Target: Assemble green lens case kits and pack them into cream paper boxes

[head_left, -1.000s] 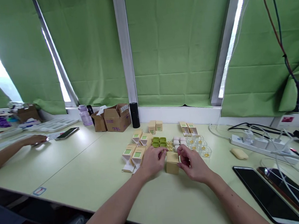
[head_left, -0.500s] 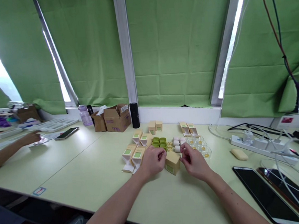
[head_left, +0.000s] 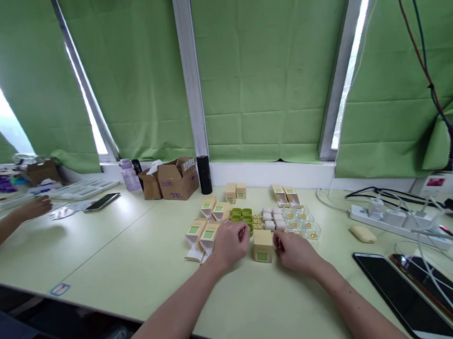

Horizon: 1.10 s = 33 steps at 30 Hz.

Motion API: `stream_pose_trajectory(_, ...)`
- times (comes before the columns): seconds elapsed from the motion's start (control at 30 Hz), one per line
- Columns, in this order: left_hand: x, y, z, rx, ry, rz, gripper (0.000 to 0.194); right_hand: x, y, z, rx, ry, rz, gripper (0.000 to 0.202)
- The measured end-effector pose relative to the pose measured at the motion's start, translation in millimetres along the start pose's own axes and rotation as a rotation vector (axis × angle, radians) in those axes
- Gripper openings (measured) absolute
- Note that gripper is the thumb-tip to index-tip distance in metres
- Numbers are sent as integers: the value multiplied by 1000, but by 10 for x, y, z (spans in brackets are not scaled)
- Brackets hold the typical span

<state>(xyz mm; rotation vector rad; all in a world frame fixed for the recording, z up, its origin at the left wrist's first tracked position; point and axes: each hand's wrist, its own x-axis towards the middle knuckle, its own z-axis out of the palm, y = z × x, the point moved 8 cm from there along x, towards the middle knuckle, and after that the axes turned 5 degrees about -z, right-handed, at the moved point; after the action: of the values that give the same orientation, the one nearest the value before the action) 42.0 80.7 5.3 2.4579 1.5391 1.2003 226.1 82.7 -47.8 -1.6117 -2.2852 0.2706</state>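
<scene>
A small tan carton point(head_left: 263, 246) with a green label stands upright on the table between my hands, closed on top. My left hand point(head_left: 231, 241) is just left of it, fingers curled together and apart from the carton. On the other side, my right hand point(head_left: 294, 247) has its fingers bent inward very near the carton's right face; whether they touch is unclear. I see nothing held in either hand. Behind them sit green square cups point(head_left: 236, 212), small yellowish pieces point(head_left: 256, 220), pale pink-white caps point(head_left: 269, 225) and clear jars point(head_left: 312, 230) with golden centres.
Open cartons point(head_left: 195, 230) lie to the left; two more point(head_left: 285, 193) lie behind. Two closed cartons point(head_left: 230, 192) stand further back. Right are a power strip point(head_left: 395, 219) with cables, an oval beige item point(head_left: 362, 233) and phones point(head_left: 401, 291). Another person's hand point(head_left: 37, 206) is far left.
The carton has turned so its label faces me and now stands squarely on the table. My fingers have drawn back from it. The other person's hand has moved left.
</scene>
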Motion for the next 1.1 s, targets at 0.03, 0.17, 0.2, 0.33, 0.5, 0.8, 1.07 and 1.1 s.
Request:
stream_pose_trajectory(0.03, 4, -3, -2, 5, 6, -3, 33, -7, -13, 1, -5, -11, -5, 22)
stream_pose_trajectory(0.17, 22, 45, -49, -91, 19, 31, 25, -21, -37, -11, -3, -14, -6, 20)
stream_pose_trajectory(0.2, 26, 72, -67, -122, 14, 47, 21, -20, -37, -8, -2, -15, -4, 19)
stream_pose_trajectory(0.33, 41, 230, -86, -170, -85, 121, 16, -8, -17, 20, 5, -25, 9, 16)
stream_pose_trajectory(0.5, 67, 467, 10, -126, -302, 200, 48, 6, 10, 56, 8, -33, 18, 15)
stream_pose_trajectory(0.8, 135, 664, 145, 76, -501, 375, 47, 15, 17, 69, 3, -38, 14, 20)
stream_pose_trajectory(1.07, 705, 461, 1, 147, -464, 331, 63, 15, 12, 78, -8, -52, 23, 23)
stream_pose_trajectory(1.1, 844, 401, -41, 166, -429, 301, 63, 13, 8, 74, -8, -54, 25, 23)
